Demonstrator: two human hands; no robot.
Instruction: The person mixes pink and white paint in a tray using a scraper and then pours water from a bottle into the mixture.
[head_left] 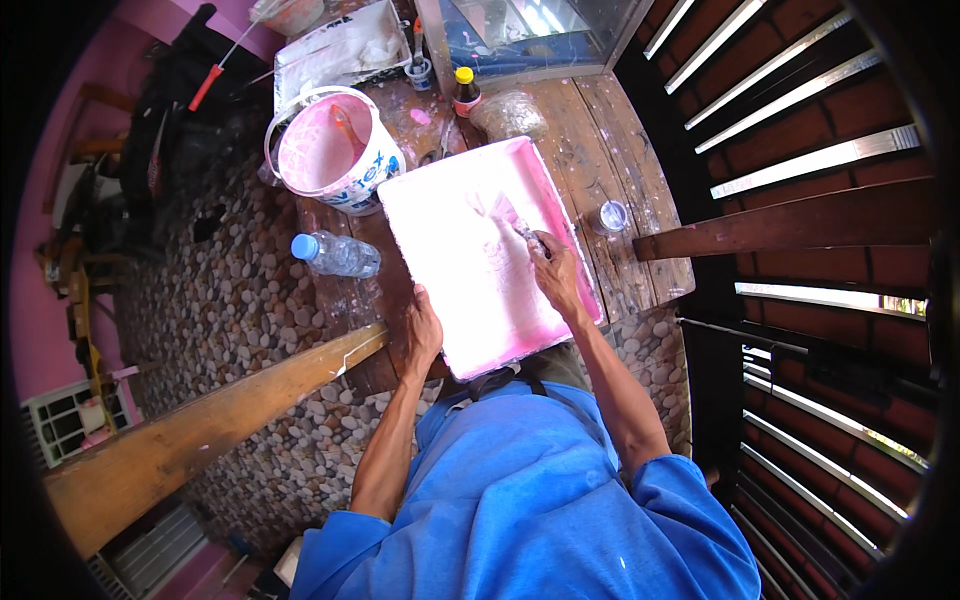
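Observation:
A large rectangular paint tray (562, 220), white inside with pink-smeared walls, lies in front of my body on a wooden table. My left hand (424, 325) is closed on the tray's left rim near its lower corner, the thumb upward along the edge. Over the tray's right half, my right hand (555, 272) grips a paintbrush (512, 215) by its paint-spattered handle. The bristles point up and left and touch the pale paint. Glare whitens much of the tray, so the paint's depth is hard to judge.
Beyond the tray's left corner stands a pink-stained white bucket (365, 190); a blue-capped plastic bottle (340, 256) lies nearby. A small lidded jar (611, 217) sits right. Behind are a yellow-capped bottle (466, 95), a clear plastic bundle (508, 116) and another tray (345, 50). Wooden beams (220, 425) flank me.

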